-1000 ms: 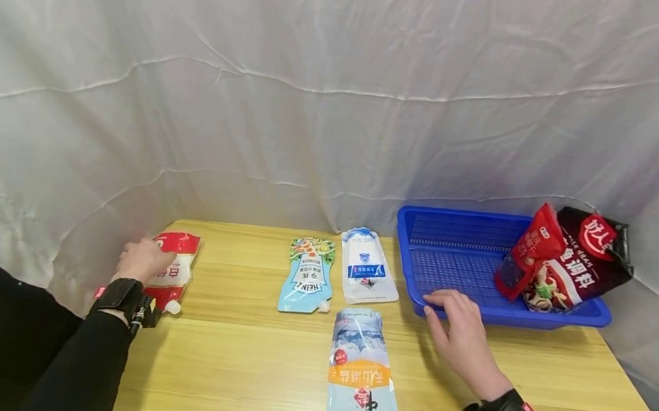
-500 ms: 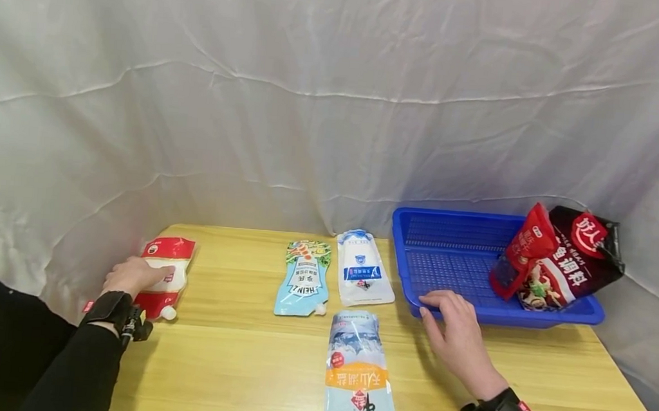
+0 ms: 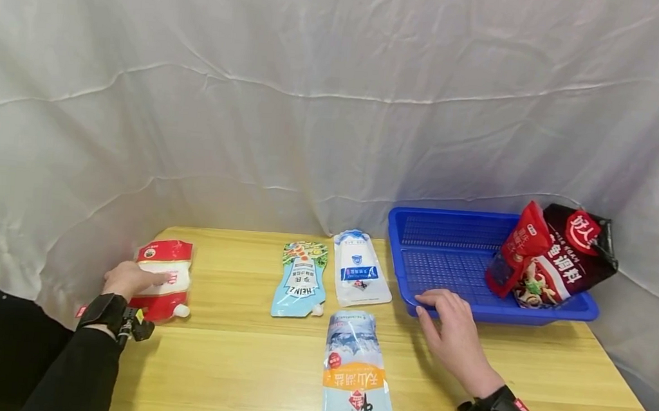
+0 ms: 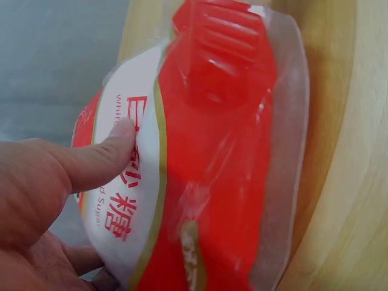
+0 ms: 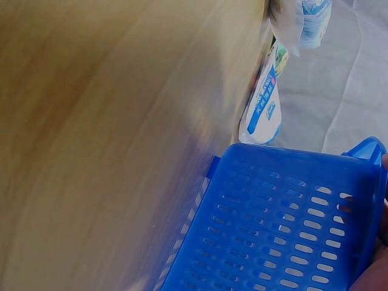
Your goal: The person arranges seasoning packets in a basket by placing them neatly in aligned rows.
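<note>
Where left hand (image 3: pixel 128 278) grips—the sugar pouch (image 4: pixel 206 142) lies.

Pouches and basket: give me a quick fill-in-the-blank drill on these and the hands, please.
1. The left hand grips the sugar pouch, printed mainly in white and ____.
2. The right hand touches the basket, which is coloured ____.
3. The packets in the basket number ____.
4. Between the hands, the front pouch has a band coloured ____.

Missing words: red; blue; two; orange.

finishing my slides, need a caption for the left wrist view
The left hand grips the sugar pouch, thumb on its front.
</note>
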